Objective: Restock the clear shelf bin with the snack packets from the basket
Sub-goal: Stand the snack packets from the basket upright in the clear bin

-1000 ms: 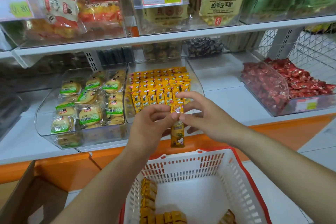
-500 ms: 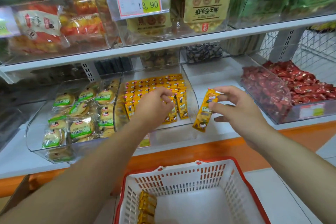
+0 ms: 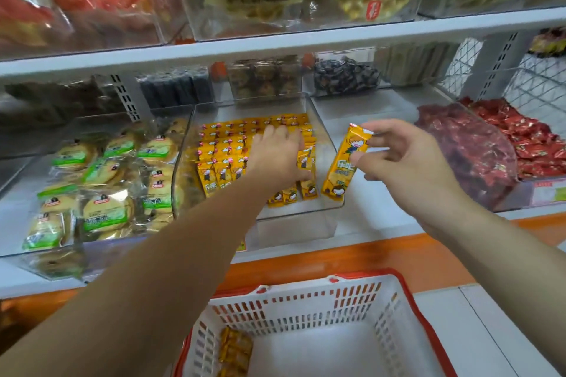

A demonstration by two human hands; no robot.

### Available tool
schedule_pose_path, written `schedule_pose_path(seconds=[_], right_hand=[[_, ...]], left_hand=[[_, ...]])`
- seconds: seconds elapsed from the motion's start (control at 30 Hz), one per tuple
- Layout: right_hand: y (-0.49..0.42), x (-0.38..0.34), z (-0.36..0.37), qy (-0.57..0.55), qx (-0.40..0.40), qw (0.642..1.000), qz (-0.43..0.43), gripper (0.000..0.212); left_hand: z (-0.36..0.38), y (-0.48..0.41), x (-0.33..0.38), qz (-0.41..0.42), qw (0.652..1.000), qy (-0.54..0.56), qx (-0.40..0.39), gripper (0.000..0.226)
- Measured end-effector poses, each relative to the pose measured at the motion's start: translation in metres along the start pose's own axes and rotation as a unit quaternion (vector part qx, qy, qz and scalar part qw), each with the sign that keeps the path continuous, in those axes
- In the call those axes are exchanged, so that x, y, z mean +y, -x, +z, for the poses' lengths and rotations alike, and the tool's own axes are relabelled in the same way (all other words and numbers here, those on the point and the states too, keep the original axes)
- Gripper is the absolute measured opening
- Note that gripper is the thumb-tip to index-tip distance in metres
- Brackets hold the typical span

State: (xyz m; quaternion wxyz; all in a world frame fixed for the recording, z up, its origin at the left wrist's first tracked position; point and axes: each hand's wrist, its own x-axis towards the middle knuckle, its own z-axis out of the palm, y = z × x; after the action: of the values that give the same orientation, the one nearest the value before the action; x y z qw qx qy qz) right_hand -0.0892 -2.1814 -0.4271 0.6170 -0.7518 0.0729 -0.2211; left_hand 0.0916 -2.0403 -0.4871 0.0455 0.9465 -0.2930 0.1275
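Head view: both hands at clear shelf bin (image 3: 294, 226) of yellow snacks.
Reaches with left hand (image 3: 277, 159) into the bin, palm down on the standing rows (image 3: 226, 147) of yellow packets; cannot tell if its fingers grip one. Pinches with right hand (image 3: 398, 162) one snack packet (image 3: 344, 165) between thumb and fingertips, tilted, in the air just beside the bin's right wall, above the white shelf (image 3: 376, 217). Below, white basket (image 3: 306, 303) with red rim, a few loose packets (image 3: 234, 352) lying at its left side.
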Motion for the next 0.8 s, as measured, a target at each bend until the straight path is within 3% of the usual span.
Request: schedule_pose_path(seconds=[0.17, 0.27, 0.37, 0.5, 0.6, 0.8], right_hand=[[-0.048, 0.0, 0.028, 0.203, -0.035, 0.975, -0.086, 0.031], [-0.079, 0.002, 0.041, 0.4, -0.082, 0.902, -0.137, 0.028], [-0.101, 0.004, 0.05, 0.531, -0.12, 0.83, -0.125, 0.033], [-0.12, 0.005, 0.06, 0.577, -0.133, 0.799, -0.107, 0.032], [-0.132, 0.005, 0.067, 0.586, -0.187, 0.785, -0.071, 0.032], [-0.139, 0.003, 0.075, 0.648, -0.286, 0.703, -0.067, 0.015]], left_hand=[[-0.003, 0.002, -0.019, -0.009, 0.999, 0.031, 0.004, 0.054], [-0.001, 0.004, -0.022, -0.003, 0.999, 0.049, 0.0, 0.054], [0.002, 0.005, -0.025, -0.006, 0.998, 0.069, 0.012, 0.054], [0.006, 0.006, -0.028, -0.003, 0.996, 0.086, 0.026, 0.055], [0.008, 0.005, -0.028, -0.002, 0.996, 0.086, 0.039, 0.056], [0.006, 0.007, -0.025, -0.004, 0.996, 0.074, 0.044, 0.072]])
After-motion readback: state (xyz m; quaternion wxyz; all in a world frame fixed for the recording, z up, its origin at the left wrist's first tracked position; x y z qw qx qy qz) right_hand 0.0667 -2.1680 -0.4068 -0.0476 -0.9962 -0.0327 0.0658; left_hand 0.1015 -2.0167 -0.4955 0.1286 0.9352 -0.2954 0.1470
